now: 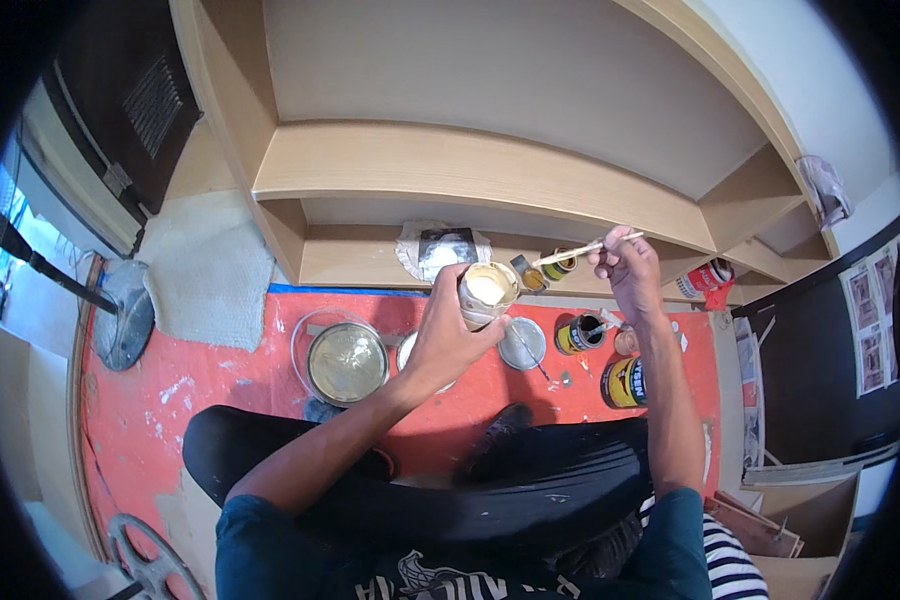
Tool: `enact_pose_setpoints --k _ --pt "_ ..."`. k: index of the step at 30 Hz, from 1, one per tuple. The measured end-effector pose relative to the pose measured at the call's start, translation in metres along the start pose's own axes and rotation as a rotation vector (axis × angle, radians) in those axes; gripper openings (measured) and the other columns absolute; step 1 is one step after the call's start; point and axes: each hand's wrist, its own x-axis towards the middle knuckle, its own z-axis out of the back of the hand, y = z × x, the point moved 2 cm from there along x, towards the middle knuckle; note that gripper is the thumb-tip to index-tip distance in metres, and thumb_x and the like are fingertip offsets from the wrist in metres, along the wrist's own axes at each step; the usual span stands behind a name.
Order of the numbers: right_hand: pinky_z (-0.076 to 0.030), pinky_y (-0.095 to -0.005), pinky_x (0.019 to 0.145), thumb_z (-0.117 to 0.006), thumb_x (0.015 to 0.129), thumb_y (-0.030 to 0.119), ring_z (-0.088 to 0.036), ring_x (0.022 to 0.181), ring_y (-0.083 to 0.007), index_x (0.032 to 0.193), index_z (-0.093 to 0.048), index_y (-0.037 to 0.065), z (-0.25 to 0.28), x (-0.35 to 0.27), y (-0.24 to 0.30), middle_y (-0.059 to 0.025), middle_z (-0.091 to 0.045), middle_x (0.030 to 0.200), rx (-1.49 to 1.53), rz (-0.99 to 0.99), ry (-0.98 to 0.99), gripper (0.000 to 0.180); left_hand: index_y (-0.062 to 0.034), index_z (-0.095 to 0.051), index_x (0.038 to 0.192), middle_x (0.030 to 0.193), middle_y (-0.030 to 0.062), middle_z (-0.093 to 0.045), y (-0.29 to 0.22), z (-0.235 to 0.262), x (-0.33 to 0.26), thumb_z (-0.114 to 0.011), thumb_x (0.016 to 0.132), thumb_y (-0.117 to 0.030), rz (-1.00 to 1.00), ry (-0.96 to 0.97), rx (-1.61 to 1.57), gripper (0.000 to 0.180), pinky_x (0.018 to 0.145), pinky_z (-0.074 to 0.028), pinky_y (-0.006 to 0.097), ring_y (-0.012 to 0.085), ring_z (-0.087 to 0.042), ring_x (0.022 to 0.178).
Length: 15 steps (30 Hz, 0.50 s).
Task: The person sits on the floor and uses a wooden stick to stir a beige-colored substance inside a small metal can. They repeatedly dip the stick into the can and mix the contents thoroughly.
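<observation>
Left hand [448,340] gripping a small tin [487,292] of cream paint mid-frame, right hand [625,268] pinching a thin brush [582,249] just right, above the red floor sheet [230,370].

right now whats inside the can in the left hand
The small can in the left hand holds pale cream paint, nearly to the rim. Its depth and bottom are hidden by the paint.

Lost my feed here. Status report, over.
Left hand grips small can of cream paint. Right hand holds brush above it. Open tins crowd red floor sheet.
</observation>
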Motion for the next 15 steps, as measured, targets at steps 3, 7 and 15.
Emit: enact_pose_setpoints --k 3,7,15 --pt "-0.048 -0.0266 0.065 -0.063 0.101 0.014 -0.071 0.082 -0.0165 0.103 -0.060 0.008 -0.003 0.002 0.013 -0.0061 -0.069 0.085 0.047 0.062 -0.045 0.007 0.0038 -0.042 0.136 0.126 0.0228 -0.061 0.002 -0.001 0.003 -0.088 0.082 -0.019 -0.006 -0.072 0.046 0.075 0.103 -0.050 0.042 0.0288 -0.063 0.119" --pt "-0.053 -0.0323 0.071 -0.065 0.101 0.010 -0.070 0.088 -0.0179 0.106 -0.061 0.007 -0.021 -0.008 0.035 -0.0127 -0.074 0.103 -0.233 0.213 0.030 0.007 0.0039 -0.042 0.134 0.125 0.0232 -0.060 -0.005 0.000 0.002 -0.089 0.081 -0.018 -0.051 -0.136 0.136 0.074 0.102 -0.051 0.043 0.0309 -0.063 0.117" --pt "-0.053 -0.0408 0.072 -0.073 0.093 0.015 -0.064 0.080 -0.0283 0.102 -0.065 0.005 -0.125 -0.044 0.035 -0.0138 -0.067 0.089 -0.942 0.571 0.337 0.016 0.0020 -0.043 0.133 0.125 0.0221 -0.054 -0.002 -0.006 -0.006 -0.090 0.079 -0.015 -0.111 -0.150 0.181 0.074 0.101 -0.048 0.046 0.0349 -0.059 0.118"
